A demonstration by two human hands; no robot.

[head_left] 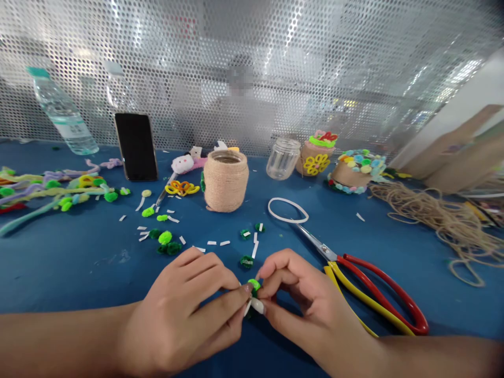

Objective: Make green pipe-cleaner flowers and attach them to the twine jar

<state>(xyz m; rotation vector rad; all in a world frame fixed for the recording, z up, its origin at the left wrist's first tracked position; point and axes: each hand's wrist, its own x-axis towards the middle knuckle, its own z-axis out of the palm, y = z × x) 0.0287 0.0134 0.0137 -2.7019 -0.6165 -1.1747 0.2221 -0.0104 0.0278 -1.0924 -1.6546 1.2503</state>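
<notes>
Both hands meet at the front centre of the blue table (pixel 94 273). My left hand (pixel 189 310) pinches a small green fuzzy piece (pixel 254 286) from the left. From the right, my right hand (pixel 311 304) grips the same piece between thumb and fingers. Fingertips partly hide it. Just beyond lie dark green pompoms (pixel 247 261) with white strips (pixel 255 249) near or on them. More green pompoms (pixel 165 238) rest beyond my left hand. A twine-wrapped jar (pixel 226 181) stands upright farther back.
Scissors (pixel 378 294) with red and yellow handles lie beside my right hand, near a white loop (pixel 288 210). Behind stand a phone (pixel 136 147), bottle (pixel 65 113), glass jar (pixel 282 158) and decorated jars (pixel 315 156). Twine (pixel 444 220) lies right, pipe cleaners (pixel 51 189) left.
</notes>
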